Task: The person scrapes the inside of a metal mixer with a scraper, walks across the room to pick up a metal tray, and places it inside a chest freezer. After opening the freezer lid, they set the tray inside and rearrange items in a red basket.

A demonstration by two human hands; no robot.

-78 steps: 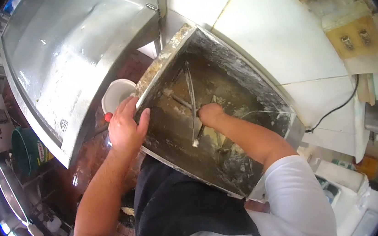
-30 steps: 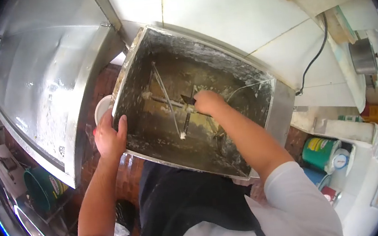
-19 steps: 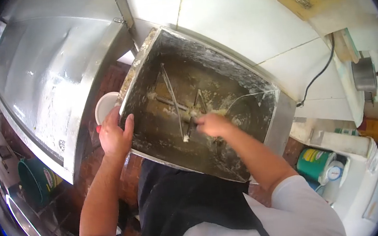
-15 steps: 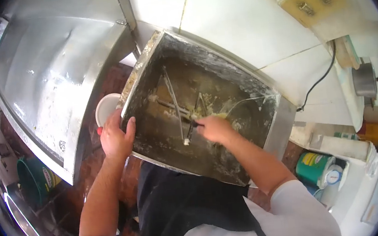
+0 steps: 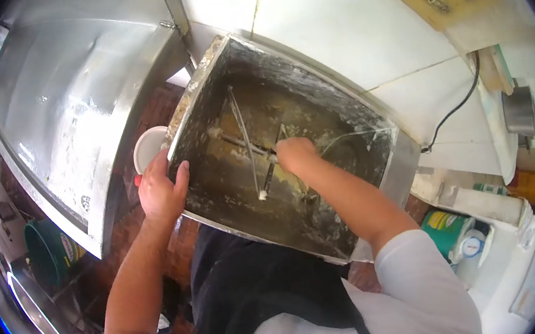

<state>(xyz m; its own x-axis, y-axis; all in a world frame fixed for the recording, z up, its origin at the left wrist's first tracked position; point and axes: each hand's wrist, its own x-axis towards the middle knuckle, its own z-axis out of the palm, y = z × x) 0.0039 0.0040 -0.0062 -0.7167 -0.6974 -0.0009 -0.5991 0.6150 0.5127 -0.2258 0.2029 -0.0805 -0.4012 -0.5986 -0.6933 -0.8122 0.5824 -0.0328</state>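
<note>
A deep rectangular metal tub (image 5: pixel 355 102) stands before me, its inner walls smeared with pale residue. Thin metal bars like mixing paddles (image 5: pixel 242 127) cross inside it, with yellowish crumbs around them. My left hand (image 5: pixel 162 190) grips the tub's left rim, thumb on the inner side; a small red piece shows beside its fingers. Inside the tub, my right hand (image 5: pixel 295 155) is closed at the middle of the crossed bars. Something dark shows at its fingers, but the hand covers most of it.
A white round container (image 5: pixel 148 147) sits just left of the tub. Further left is a large stainless steel basin (image 5: pixel 74 122). A tiled wall (image 5: pixel 325 37) borders the far side, with a black cord (image 5: pixel 460 104). Green buckets (image 5: pixel 445 234) stand at lower right and left.
My right hand has moved up and slightly away from me along the crossed bars, covering their centre more. My left hand stays on the rim. The view has shifted slightly.
</note>
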